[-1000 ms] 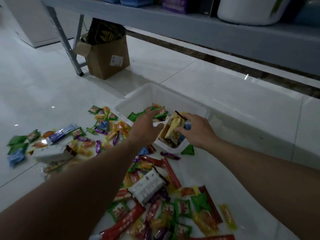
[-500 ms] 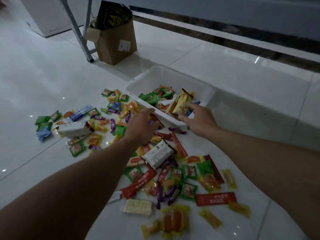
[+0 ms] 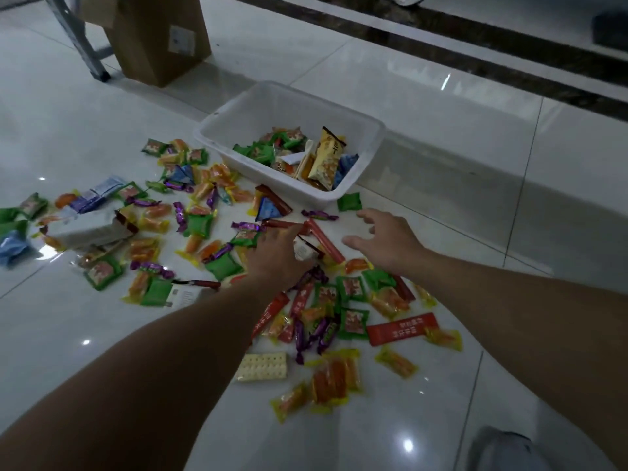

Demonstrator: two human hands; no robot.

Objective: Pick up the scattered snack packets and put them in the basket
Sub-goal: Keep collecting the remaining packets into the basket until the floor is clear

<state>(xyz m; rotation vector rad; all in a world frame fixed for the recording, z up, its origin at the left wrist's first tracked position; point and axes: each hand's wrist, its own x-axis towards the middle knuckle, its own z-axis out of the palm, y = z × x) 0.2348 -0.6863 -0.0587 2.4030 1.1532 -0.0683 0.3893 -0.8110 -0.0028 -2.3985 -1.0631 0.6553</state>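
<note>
Crinkly foil snack packets (image 3: 353,322) litter the glossy floor tiles (image 3: 102,334) round our left grip (image 3: 275,256) (clasping or not, we cannot tell); our right grip (image 3: 384,239) spreads empty beside it; beyond, the rectangular white plastic basket (image 3: 258,173) holds more.

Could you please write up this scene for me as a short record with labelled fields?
Basket: white plastic basket, partly filled, with a tall yellow snack packet leaning inside.
Floor: glossy white tiles, with many scattered packets lying near the basket.
Left hand: left hand low over the pile beside a white packet; grip unclear.
Right hand: right hand, fingers spread, holding nothing.
Background: brown cardboard box.
</note>
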